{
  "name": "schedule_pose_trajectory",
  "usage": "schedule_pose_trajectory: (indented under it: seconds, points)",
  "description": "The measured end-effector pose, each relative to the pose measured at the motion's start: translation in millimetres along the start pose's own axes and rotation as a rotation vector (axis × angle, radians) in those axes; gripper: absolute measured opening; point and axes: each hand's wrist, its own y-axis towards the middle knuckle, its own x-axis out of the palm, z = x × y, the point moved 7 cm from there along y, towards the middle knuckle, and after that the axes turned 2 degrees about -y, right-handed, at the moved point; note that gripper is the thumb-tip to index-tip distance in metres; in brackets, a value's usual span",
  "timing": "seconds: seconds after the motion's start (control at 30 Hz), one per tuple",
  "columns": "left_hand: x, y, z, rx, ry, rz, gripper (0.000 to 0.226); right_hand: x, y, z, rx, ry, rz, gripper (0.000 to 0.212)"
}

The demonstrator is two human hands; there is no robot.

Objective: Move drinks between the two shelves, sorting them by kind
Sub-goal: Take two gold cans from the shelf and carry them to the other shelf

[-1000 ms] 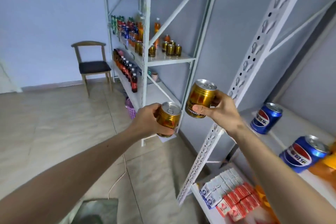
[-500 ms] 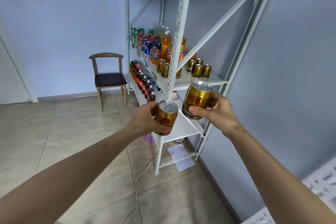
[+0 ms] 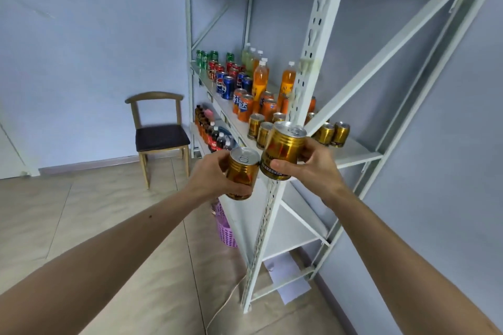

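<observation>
My left hand [image 3: 215,177] grips a gold can [image 3: 243,171] upright in front of me. My right hand [image 3: 313,160] grips a second gold can [image 3: 284,149], slightly higher and tilted left, touching the first. Both sit just before the white shelf unit [image 3: 353,152]. On its middle board stand several more gold cans [image 3: 330,133], then orange cans [image 3: 243,106], orange bottles [image 3: 260,81], blue cans [image 3: 226,85], red cans [image 3: 217,68] and green cans [image 3: 202,58] toward the far end. Dark bottles [image 3: 215,139] line the board below.
The shelf's perforated front post [image 3: 310,62] and a diagonal brace [image 3: 394,43] cross in front of the middle board. A wooden chair [image 3: 160,133] stands by the back wall. A purple basket [image 3: 226,228], a white cable [image 3: 217,313] and paper [image 3: 288,277] lie under the shelf.
The view has swung left and closed in on this shelf; the other shelf with blue cans has left view. Both hands keep their gold cans, now closer together.
</observation>
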Motion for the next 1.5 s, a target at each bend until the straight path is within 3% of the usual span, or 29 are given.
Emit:
schedule_pose_trajectory:
  seconds: [0.37,0.67,0.8,1.0,1.17,1.5]
  points:
    - [-69,162,-48,0.016,-0.008,0.012,0.076,69,154,-9,-0.040,0.041,0.049,0.069]
    - [-77,329,-60,0.154,-0.029,-0.233,0.078,86,259,4,0.053,0.046,0.259,0.070]
    - [-47,383,-48,0.211,-0.079,-0.379,0.079,68,285,12,0.117,0.007,0.394,0.065]
    - [22,450,-15,0.359,-0.094,-0.518,0.109,27,310,35,0.194,-0.052,0.647,0.061]
    - [75,479,10,0.446,-0.146,-0.623,0.087,-11,321,62,0.270,-0.096,0.840,0.065]
    - [165,522,31,0.444,-0.151,-0.817,0.076,-41,323,115,0.434,-0.103,1.090,0.065]
